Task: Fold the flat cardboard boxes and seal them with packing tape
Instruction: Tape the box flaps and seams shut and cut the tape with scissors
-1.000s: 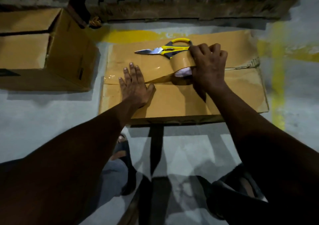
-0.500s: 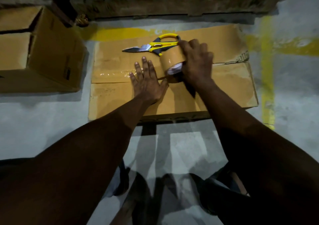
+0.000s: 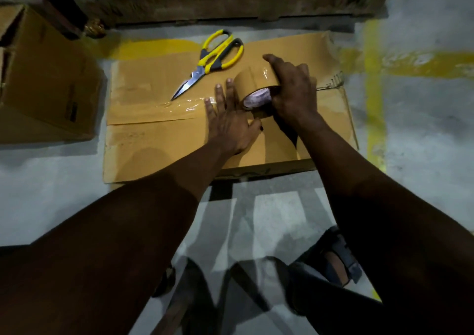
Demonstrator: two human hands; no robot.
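Grey concrete floor (image 3: 51, 201), with yellow painted lines (image 3: 373, 119) crossing it at right. Dark wooden pallet (image 3: 230, 3) along the far edge.

Low brown cardboard box (image 3: 159, 142) lies on the floor at centre. Its two top flaps meet in a seam running left to right. Glossy strip of brown tape (image 3: 164, 108) covers the left part of that seam and ends at the roll.

Left hand (image 3: 230, 121) lies flat on the box top, fingers straight and slightly spread, fingertips just beside the roll. Right hand (image 3: 292, 93) grips the brown roll of packing tape (image 3: 252, 83) from above, fingers curled over its outer band. Roll stands on edge on the box, tilted, pale core facing the camera.

Scissors with yellow and black handles (image 3: 210, 61) rest on the far flap, blades closed. Tip points at the taped seam; whether it touches the strip, cannot tell.

Second, taller brown cardboard box (image 3: 51, 83) stands on the floor at left, apart from the first. Sandalled foot (image 3: 338, 260) at lower right.
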